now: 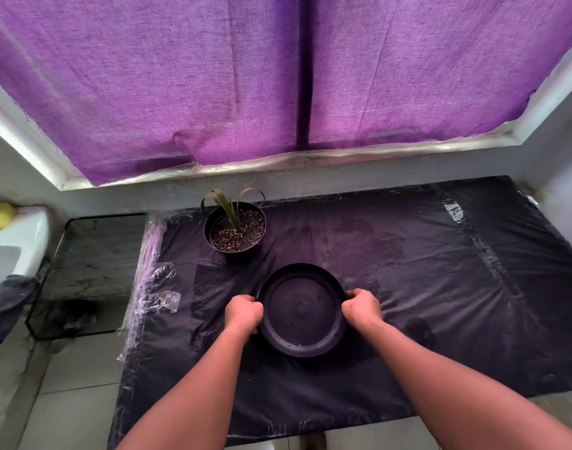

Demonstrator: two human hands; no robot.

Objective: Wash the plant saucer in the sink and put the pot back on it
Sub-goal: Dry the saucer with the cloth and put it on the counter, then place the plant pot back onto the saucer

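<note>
Head view shows you one sink (16, 241) at far left, one pot (235, 229) with its plant at the back of the table (440, 271), one saucer (301, 309) in front of it; your left hand (244, 313) curls tight on the saucer's left rim; your right hand (362, 308) clamps its right rim.

The pot (235, 228) stands behind and left of the saucer (301, 309), apart from it, with bare black sheet (440, 287) between. The table's right half lies open. Left, a mesh stand (93, 271) sits between the table and the white sink (15, 245).
</note>
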